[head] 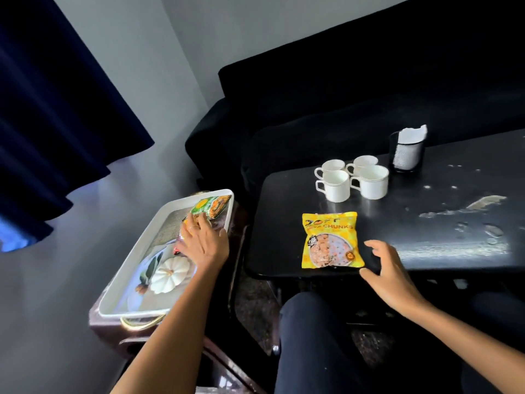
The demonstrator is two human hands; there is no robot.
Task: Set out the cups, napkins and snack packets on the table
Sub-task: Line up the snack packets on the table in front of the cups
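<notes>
You were well into the job at this point. Four white cups point(350, 179) stood bunched together on the dark table point(426, 231), and just behind them a black mesh holder with napkins point(407, 150) was already in place. One yellow snack packet point(331, 240) lay flat near the table's front edge. That left, by my reading, the packets on the white tray point(136, 280) on the low stand to your left.

Your left hand point(203, 243) lay over the tray with its fingers stretched forward, their tips on or over a green and orange packet point(208, 206) at the tray's far end. I could not tell whether you had a grip on it or were only touching it. Your right hand point(389, 270) hovered at the table's front edge just beside the yellow packet, fingers loosely spread and holding nothing.

Several things were hard to make out. Something red and dark peeked out from under your left palm, probably another packet or two, but your hand covered most of it, so how many remained was unclear. The napkins showed only as a white edge above the holder. The table's right side ran out of view, and its top had pale scuffed patches there.
</notes>
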